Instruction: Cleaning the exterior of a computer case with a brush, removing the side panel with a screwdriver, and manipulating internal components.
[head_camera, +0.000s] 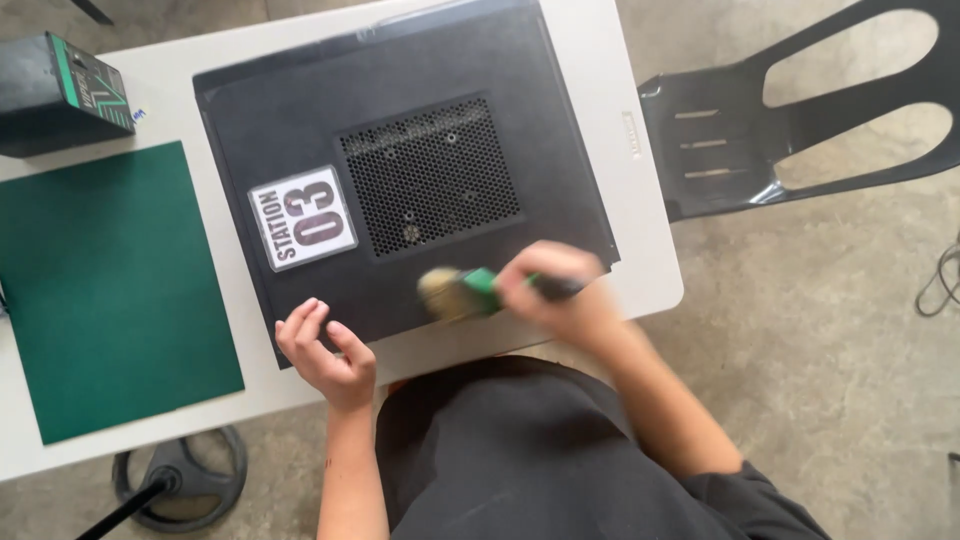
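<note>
A black computer case (290, 110) lies flat on a white table (645, 250), side panel up, with a perforated vent grille (430, 175) and a white label (302, 217). My right hand (560, 290) grips a paintbrush (470, 292) with a green ferrule, a dark handle and pale bristles. The bristles rest on the panel near its front edge, just below the grille, and look blurred. My left hand (322, 350) presses on the case's near left corner, fingers curled over the edge and holding nothing.
A dark green mat (110, 290) lies on the table left of the case. A small black and green box (60, 95) stands at the far left corner. A black plastic chair (790, 120) is right of the table. A round base (185, 480) is on the floor.
</note>
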